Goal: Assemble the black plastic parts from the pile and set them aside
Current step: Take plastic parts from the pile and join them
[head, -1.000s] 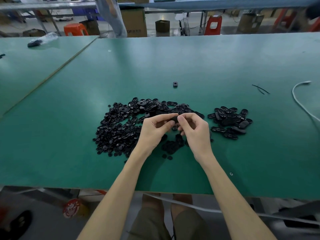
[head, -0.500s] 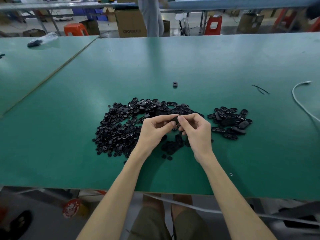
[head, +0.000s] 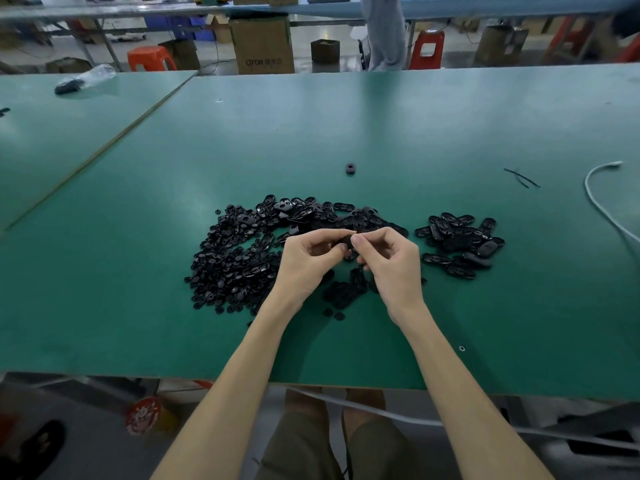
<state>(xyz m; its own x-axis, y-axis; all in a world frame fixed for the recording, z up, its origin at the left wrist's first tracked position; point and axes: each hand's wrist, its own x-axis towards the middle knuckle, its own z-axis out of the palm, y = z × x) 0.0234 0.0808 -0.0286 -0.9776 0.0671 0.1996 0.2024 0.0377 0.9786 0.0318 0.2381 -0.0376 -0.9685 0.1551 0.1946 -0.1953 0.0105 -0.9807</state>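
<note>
On the left of the green bench I see the pile of loose black plastic bits, small round ones to the near left and longer oval ones along its far edge. My left hand is raised just above the pile's right edge, fingers curled, thumb and forefinger pinching a black part. My right hand meets it from the other side, its fingertips pinched on the same part, so the two hands touch around it. The part is mostly hidden by the fingers, and I cannot tell which way its long axis runs or whether the two halves have seated.

I judge I am mid-join, pressing the pieces together. The finished heap of ovals lies to the right of both hands, near the right hand and apart from the pile, so the right hand is the one to carry the part over.

Farther off, a stray piece lies alone, and a white cable curves at the far right.
</note>
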